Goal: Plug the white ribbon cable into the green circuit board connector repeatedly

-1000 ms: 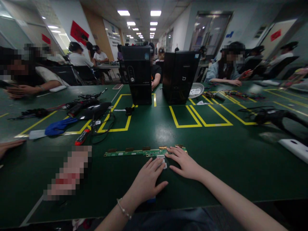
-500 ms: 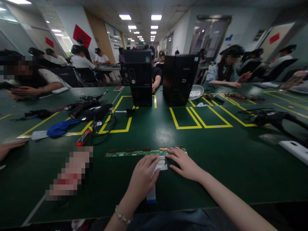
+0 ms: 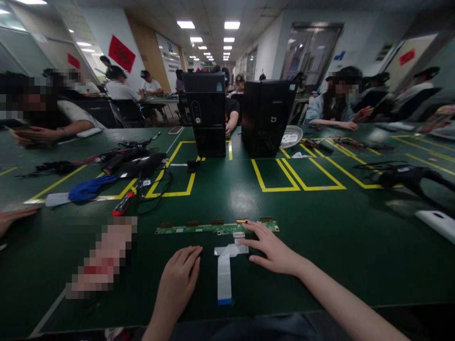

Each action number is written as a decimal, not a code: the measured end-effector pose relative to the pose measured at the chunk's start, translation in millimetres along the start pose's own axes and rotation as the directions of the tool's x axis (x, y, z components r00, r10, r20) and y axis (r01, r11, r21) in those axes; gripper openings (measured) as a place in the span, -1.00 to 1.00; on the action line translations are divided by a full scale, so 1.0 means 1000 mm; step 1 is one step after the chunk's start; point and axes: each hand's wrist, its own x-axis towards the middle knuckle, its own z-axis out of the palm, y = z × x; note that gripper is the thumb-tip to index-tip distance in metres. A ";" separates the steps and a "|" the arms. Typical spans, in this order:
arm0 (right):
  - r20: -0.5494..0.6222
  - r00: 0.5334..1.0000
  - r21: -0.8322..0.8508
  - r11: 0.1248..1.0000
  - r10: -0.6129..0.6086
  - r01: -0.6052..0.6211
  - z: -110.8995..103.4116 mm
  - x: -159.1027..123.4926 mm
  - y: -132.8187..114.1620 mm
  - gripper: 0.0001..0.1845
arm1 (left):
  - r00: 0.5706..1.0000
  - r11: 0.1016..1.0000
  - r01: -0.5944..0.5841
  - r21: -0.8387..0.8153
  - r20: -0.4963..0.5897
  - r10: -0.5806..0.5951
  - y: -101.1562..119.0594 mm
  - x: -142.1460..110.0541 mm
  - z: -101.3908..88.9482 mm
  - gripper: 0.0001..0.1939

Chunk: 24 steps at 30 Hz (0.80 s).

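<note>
Two bare hands on a green table (image 3: pixel 330 279). Right hand (image 3: pixel 272 247): palm down, fingers spread, thumb off to the near side, not closed around anything. Its far fingertips are on or just over the right part of a long green circuit board (image 3: pixel 199 229); another finger is at the far right end of a white ribbon cable (image 3: pixel 224 277). Exact contact, can't tell. Left hand (image 3: pixel 179 274): fingers together, loosely extended, thumb close alongside; no hold on anything visible, underside hidden.

Board lies left-right across the table, on the far side of both hands, most of its length running left from the right fingertips. Cable lies between the hands: meets the board's near edge by a small white connector, folds left, then runs straight to the near side, ending in a blue tip. Left hand sits left of the cable, apart from it, and nearer than the board.

Far left of the board: red-and-black screwdriver (image 3: pixel 122 204), blue glove-like item (image 3: pixel 88 188). Far centre: two black computer towers (image 3: pixel 208 118), upright. White basket (image 3: pixel 291 135) beside the right tower.
</note>
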 end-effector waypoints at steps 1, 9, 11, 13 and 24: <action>0.019 1.000 0.008 1.000 0.004 -0.005 -0.001 0.000 -0.001 -0.43 | 1.000 1.000 -0.007 0.002 0.007 0.007 0.001 0.001 0.001 -0.69; 0.071 0.997 0.013 0.999 0.038 -0.039 -0.001 0.002 -0.001 -0.41 | 0.999 1.000 -0.017 0.008 0.028 0.017 0.001 0.004 0.003 -0.70; 0.067 0.997 0.009 0.999 0.034 -0.035 -0.001 0.002 -0.001 -0.42 | 0.999 1.000 -0.016 0.011 0.038 0.015 0.001 0.004 0.003 -0.70; 0.065 0.997 0.002 1.000 0.031 -0.031 -0.001 0.003 -0.002 -0.42 | 0.999 1.000 -0.015 0.016 0.044 0.014 0.001 0.004 0.003 -0.69; 0.132 0.991 -0.065 0.998 0.001 0.008 -0.009 -0.016 0.010 -0.32 | 1.000 1.000 -0.012 0.009 0.025 0.012 -0.001 0.003 0.005 -0.70</action>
